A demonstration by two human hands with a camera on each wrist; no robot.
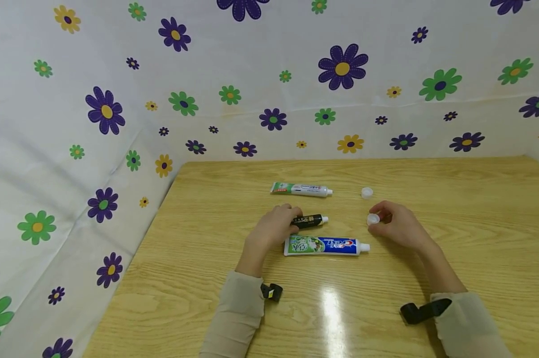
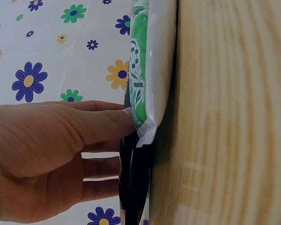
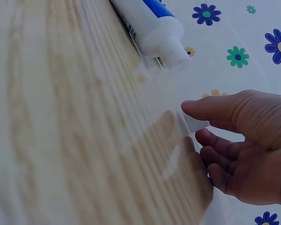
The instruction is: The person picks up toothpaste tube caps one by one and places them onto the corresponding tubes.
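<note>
A black toothpaste tube (image 1: 311, 221) lies on the table with its white nozzle toward the right. My left hand (image 1: 273, 226) holds its left end, which the fingers cover in the head view; in the left wrist view the dark tube (image 2: 135, 176) runs past my thumb. Between thumb and fingers, my right hand (image 1: 398, 226) pinches a white cap (image 1: 373, 219) just above or at the table. Nearer me lies a green and blue toothpaste tube (image 1: 327, 245), uncapped. Behind the black one is a white and green toothpaste tube (image 1: 301, 189), also uncapped.
Another white cap (image 1: 366, 193) sits on the wooden table (image 1: 171, 288), beyond my right hand. A white cloth (image 1: 269, 59) printed with flowers hangs behind the table and along its left side. Each sleeve carries a black wrist camera.
</note>
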